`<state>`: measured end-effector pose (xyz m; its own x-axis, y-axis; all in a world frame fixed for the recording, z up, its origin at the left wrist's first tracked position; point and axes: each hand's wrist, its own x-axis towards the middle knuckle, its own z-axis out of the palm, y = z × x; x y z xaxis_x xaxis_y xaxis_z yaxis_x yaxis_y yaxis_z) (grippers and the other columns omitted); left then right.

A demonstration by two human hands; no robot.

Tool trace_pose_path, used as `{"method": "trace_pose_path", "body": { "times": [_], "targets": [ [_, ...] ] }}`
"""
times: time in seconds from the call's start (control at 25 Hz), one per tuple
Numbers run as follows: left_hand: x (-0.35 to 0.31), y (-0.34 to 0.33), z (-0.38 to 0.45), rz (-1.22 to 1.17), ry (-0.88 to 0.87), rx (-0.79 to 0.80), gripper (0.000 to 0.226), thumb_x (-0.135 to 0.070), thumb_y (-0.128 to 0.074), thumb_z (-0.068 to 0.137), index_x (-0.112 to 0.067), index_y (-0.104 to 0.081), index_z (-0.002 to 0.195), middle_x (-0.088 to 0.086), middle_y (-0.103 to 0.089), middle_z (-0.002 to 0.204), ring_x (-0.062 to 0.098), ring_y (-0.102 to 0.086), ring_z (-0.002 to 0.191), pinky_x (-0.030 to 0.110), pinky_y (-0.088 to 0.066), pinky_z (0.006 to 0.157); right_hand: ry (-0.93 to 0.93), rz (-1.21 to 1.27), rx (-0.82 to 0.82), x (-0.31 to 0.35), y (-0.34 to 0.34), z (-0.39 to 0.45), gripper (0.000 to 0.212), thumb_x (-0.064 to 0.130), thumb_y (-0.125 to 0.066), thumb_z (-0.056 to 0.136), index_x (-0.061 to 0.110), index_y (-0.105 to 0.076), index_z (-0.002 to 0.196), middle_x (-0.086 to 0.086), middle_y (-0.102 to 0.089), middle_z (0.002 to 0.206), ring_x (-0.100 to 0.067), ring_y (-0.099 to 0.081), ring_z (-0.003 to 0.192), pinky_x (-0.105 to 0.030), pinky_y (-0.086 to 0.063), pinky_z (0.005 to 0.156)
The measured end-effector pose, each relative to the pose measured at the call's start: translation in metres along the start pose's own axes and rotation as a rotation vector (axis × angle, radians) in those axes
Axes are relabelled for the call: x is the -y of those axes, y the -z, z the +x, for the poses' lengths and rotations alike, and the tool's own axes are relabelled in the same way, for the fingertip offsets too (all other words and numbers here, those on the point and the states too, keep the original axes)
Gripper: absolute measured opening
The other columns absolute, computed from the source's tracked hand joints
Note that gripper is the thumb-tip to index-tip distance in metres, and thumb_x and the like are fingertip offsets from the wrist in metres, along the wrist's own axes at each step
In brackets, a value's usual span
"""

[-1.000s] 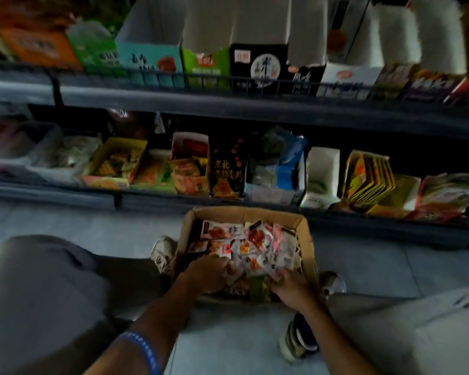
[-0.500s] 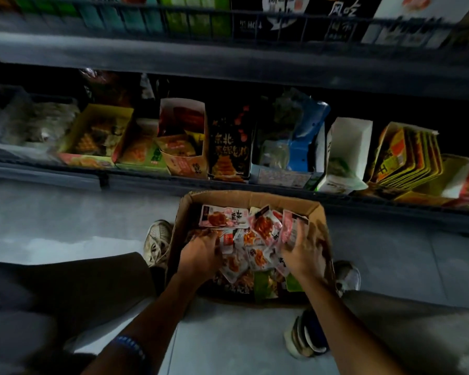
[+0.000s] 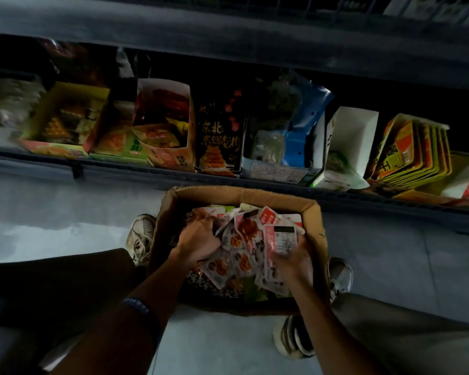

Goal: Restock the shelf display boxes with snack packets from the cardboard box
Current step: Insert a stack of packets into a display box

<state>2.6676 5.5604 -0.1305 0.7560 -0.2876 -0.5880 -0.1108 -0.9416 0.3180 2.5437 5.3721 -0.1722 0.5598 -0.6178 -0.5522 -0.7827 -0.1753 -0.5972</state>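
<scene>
- The left hand (image 3: 199, 243) is down in the cardboard box (image 3: 313, 231), fingers curled into the pile of snack packets (image 3: 245, 247) at its left side; they seem to grip packets, though the fingertips are buried and hidden.
- The right hand (image 3: 291, 262) is at the right side of the same pile, fingers curled round a pink-and-white packet (image 3: 280, 239) that stands tilted above the others.
- A blue wristband (image 3: 138, 307) sits on the left forearm.
- The person crouches over the box, with a dark-clothed knee at each side and a pale sneaker (image 3: 141, 236) just beside the box's left wall; another shoe (image 3: 293, 338) shows near the box's near right corner.
- The box stands open on the grey floor (image 3: 65, 209), between the feet, heaped with small red, pink and white packets lying at all angles.
- Just beyond the box runs the bottom shelf (image 3: 114, 169), carrying a row of display boxes.
- From left: a yellow display box (image 3: 65, 117) tilted back, a green one (image 3: 119, 147), an orange-and-white display box (image 3: 165, 123) with packets inside, then a black packet with yellow lettering (image 3: 220, 139) standing upright.
- Further right are a blue bag (image 3: 303, 125), a white display box (image 3: 349, 142), and a stack of yellow packs (image 3: 414, 152) leaning on edge.
- Above, the grey edge of the next shelf (image 3: 228, 31) crosses the view; what it carries is blurred.
</scene>
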Motion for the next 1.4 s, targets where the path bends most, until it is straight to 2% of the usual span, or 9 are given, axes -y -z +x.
{"method": "trace_pose_path", "body": {
  "times": [0.2, 0.32, 0.56, 0.72, 0.84, 0.96, 1.08, 1.24, 1.4],
  "targets": [
    [-0.010, -0.008, -0.028, -0.215, -0.022, -0.039, 0.047, -0.022, -0.045, 0.100, -0.011, -0.043, 0.146, 0.017, -0.039, 0.152, 0.034, -0.035, 0.140, 0.038, -0.030, 0.113, -0.179, 0.213, -0.072, 0.004, 0.006, -0.003, 0.098, 0.036, -0.091, 0.064, 0.013, -0.040, 0.144, -0.015, -0.054, 0.139, -0.034, -0.054, 0.126, -0.048, -0.046, 0.102],
    [-0.010, 0.001, -0.046, -0.439, 0.042, -0.015, 0.032, -0.016, -0.048, 0.101, -0.011, -0.055, 0.133, 0.012, -0.058, 0.132, 0.032, -0.050, 0.130, 0.029, -0.043, 0.099, -0.299, 0.602, 0.075, 0.016, 0.028, -0.014, 0.049, 0.017, -0.087, 0.071, 0.015, -0.067, 0.116, -0.015, -0.072, 0.111, -0.034, -0.071, 0.093, -0.041, -0.058, 0.075],
    [-0.028, 0.030, -0.071, -1.057, 0.025, 0.078, 0.034, -0.043, -0.054, 0.097, -0.016, -0.073, 0.105, 0.003, -0.068, 0.115, 0.028, -0.059, 0.118, 0.036, -0.043, 0.101, -0.143, 1.031, 0.435, 0.049, 0.063, -0.051, 0.038, 0.002, -0.070, 0.082, 0.009, -0.067, 0.119, -0.017, -0.071, 0.115, -0.035, -0.068, 0.106, -0.053, -0.053, 0.091],
    [-0.025, 0.035, -0.087, -1.144, 0.043, 0.094, 0.080, -0.084, -0.065, 0.060, -0.025, -0.064, 0.114, 0.005, -0.068, 0.119, 0.026, -0.064, 0.111, 0.049, -0.047, 0.102, -0.101, 1.048, 0.495, 0.065, 0.082, -0.064, 0.030, 0.012, -0.064, 0.091, 0.011, -0.064, 0.121, -0.018, -0.069, 0.119, -0.034, -0.066, 0.111, -0.052, -0.051, 0.091],
    [-0.027, 0.035, -0.103, -1.433, 0.078, 0.233, 0.071, -0.072, -0.056, 0.083, -0.013, -0.065, 0.122, 0.016, -0.069, 0.121, 0.035, -0.064, 0.114, 0.048, -0.046, 0.103, -0.202, 0.931, 0.450, 0.073, 0.082, -0.072, 0.027, 0.003, -0.063, 0.089, 0.008, -0.066, 0.115, -0.018, -0.072, 0.111, -0.034, -0.069, 0.103, -0.050, -0.052, 0.090],
    [-0.032, 0.034, -0.114, -1.375, 0.173, 0.097, 0.028, -0.023, -0.071, 0.088, -0.018, -0.064, 0.114, 0.015, -0.069, 0.119, 0.035, -0.067, 0.103, 0.045, -0.056, 0.084, -0.197, 0.913, 0.424, 0.077, 0.084, -0.084, 0.021, -0.001, -0.058, 0.088, 0.005, -0.066, 0.107, -0.021, -0.069, 0.107, -0.032, -0.069, 0.091, -0.046, -0.054, 0.083],
    [-0.033, 0.040, -0.116, -1.434, 0.178, -0.006, 0.052, -0.003, -0.075, 0.079, -0.021, -0.058, 0.125, 0.013, -0.069, 0.115, 0.036, -0.067, 0.103, 0.057, -0.053, 0.090, -0.114, 1.171, 0.443, 0.096, 0.103, -0.091, 0.030, 0.006, -0.057, 0.092, 0.007, -0.061, 0.122, -0.015, -0.069, 0.107, -0.027, -0.066, 0.095, -0.042, -0.051, 0.082],
    [-0.065, 0.097, -0.142, -1.380, 0.145, 0.007, 0.017, -0.016, -0.062, 0.094, -0.006, -0.066, 0.107, 0.012, -0.069, 0.091, 0.030, -0.064, 0.087, 0.042, -0.054, 0.081, -0.009, 1.244, 0.519, 0.155, 0.132, -0.109, 0.027, 0.007, -0.056, 0.093, 0.007, -0.059, 0.120, -0.013, -0.068, 0.105, -0.025, -0.064, 0.097, -0.042, -0.052, 0.084],
    [-0.085, 0.158, -0.177, -1.460, -0.188, 0.225, 0.048, -0.049, -0.038, 0.102, -0.015, -0.067, 0.120, 0.013, -0.073, 0.112, 0.032, -0.069, 0.104, 0.046, -0.054, 0.086, 0.151, 1.206, 0.402, 0.203, 0.144, -0.138, 0.036, -0.002, -0.059, 0.089, 0.017, -0.062, 0.120, -0.010, -0.072, 0.110, -0.026, -0.069, 0.100, -0.044, -0.055, 0.077]
  ]
}}
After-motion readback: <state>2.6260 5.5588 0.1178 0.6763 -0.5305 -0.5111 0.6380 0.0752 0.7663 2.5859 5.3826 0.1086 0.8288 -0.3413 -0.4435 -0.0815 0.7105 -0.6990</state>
